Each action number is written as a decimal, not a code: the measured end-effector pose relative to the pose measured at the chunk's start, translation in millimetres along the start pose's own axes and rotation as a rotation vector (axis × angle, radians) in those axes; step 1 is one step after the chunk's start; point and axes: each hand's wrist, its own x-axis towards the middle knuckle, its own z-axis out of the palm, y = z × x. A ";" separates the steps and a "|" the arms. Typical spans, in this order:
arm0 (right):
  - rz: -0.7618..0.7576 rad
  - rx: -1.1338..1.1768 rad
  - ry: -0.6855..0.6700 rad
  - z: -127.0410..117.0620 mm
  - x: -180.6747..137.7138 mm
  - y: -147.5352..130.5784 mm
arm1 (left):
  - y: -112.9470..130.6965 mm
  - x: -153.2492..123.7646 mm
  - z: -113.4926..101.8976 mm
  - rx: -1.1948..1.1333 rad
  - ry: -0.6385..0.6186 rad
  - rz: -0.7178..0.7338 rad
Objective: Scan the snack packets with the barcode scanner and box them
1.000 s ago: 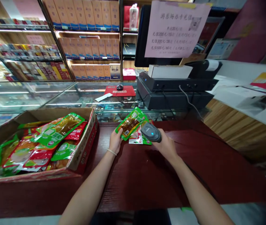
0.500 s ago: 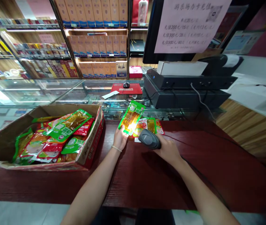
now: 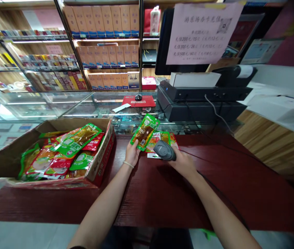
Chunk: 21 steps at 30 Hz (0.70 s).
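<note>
My left hand (image 3: 131, 154) grips the lower end of a green-edged snack packet (image 3: 145, 132), tilted up so its clear front with brown food and a small barcode shows. In my right hand (image 3: 184, 164) is a grey barcode scanner (image 3: 164, 151), its head turned toward the packet and a little apart from it. Behind the scanner, several red and green packets (image 3: 165, 137) lie on the dark red table (image 3: 159, 197), partly hidden. To the left stands an open cardboard box (image 3: 102, 159) with a heap of similar packets (image 3: 71, 145) inside.
Beyond the table runs a glass display counter (image 3: 79, 109) bearing a mouse (image 3: 138, 97) on a red mat (image 3: 148, 101). A monitor (image 3: 161, 45) with a paper notice stands above black cash-drawer units (image 3: 201, 110) at right. The scanner's cable (image 3: 219, 192) trails along the table's right side.
The bright glare on the held packet is gone, and its barcode now shows. The camera view has shifted slightly; both hands keep their hold.
</note>
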 end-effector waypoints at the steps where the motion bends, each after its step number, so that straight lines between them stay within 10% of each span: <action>1: 0.031 -0.001 0.010 0.2 1.1 0.3 | 0.9 -1.8 4.7 0.017 0.016 0.003; 6: 0.133 0.030 0.055 -6.9 6.7 -5.8 | 40.1 -23.2 35.9 0.247 0.060 0.188; 11: 0.096 0.157 0.101 -19.2 17.7 -33.7 | 140.6 -66.5 36.1 0.784 0.040 0.682; 17: 0.008 0.200 0.118 -15.0 35.7 -83.9 | 237.1 -100.7 -36.1 1.502 0.221 0.917; 21: -0.031 0.228 0.112 -4.5 42.0 -113.7 | 263.9 -96.8 -95.1 1.856 0.220 0.731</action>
